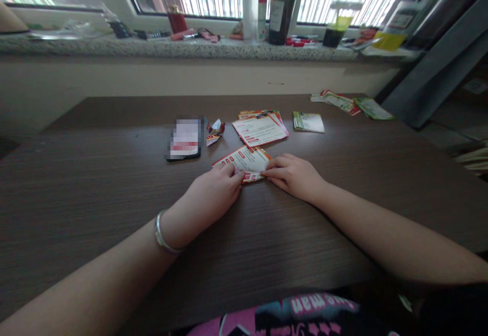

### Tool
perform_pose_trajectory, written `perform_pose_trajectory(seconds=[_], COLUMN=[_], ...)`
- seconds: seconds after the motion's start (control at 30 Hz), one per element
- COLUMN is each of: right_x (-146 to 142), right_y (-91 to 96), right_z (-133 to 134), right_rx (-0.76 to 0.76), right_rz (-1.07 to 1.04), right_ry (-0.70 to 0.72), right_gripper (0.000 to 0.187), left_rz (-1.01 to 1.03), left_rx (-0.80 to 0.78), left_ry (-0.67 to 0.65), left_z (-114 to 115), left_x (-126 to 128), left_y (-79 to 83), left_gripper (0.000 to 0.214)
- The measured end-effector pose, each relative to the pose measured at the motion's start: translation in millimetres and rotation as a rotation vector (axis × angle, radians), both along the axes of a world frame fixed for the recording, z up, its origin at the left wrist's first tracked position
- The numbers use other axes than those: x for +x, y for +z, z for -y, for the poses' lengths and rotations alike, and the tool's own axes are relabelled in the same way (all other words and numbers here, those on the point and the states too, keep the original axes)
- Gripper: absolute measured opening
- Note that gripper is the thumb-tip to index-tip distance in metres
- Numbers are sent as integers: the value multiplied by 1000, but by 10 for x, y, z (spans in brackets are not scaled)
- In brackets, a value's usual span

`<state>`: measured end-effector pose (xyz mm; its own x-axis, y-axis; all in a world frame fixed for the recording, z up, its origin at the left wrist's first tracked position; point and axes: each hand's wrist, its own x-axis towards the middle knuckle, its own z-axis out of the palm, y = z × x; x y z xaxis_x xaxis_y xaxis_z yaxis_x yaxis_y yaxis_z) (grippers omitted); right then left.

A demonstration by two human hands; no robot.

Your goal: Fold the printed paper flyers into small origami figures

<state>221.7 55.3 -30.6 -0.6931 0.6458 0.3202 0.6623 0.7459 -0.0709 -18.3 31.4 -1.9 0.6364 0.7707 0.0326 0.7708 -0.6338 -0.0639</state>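
A printed paper leaflet (249,158), white with red and orange print, lies on the brown table, its near edge folded up. My left hand (221,186) grips the left part of that edge, fingers bent and pressed onto the paper. On the right corner, my right hand (292,173) pinches the fold between thumb and fingers. Just beyond lies a loose stack of similar leaflets (261,128). A small folded paper piece (215,131) in red, blue and white stands to the left of the stack.
A phone (185,140) with a blurred screen lies left of the folded piece. Green-and-white cards (308,122) sit right of the stack, with more leaflets (339,102) at the far right edge. Bottles (282,10) and small items line the stone windowsill (229,49).
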Motion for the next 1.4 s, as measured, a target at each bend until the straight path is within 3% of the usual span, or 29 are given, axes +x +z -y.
perform_pose_trajectory(seconds=[0.77, 1.4], right_x=[-27, 33], right_y=[27, 113], right_z=[23, 82], right_rx=[21, 14], right_rz=[24, 84], right_ry=[-31, -58], right_gripper=[28, 24], left_rz=[-34, 45], left_rx=[94, 77], left_ry=[-42, -24], left_z=[15, 92], left_x=[40, 68], left_y=[-19, -72], left_gripper=[26, 40])
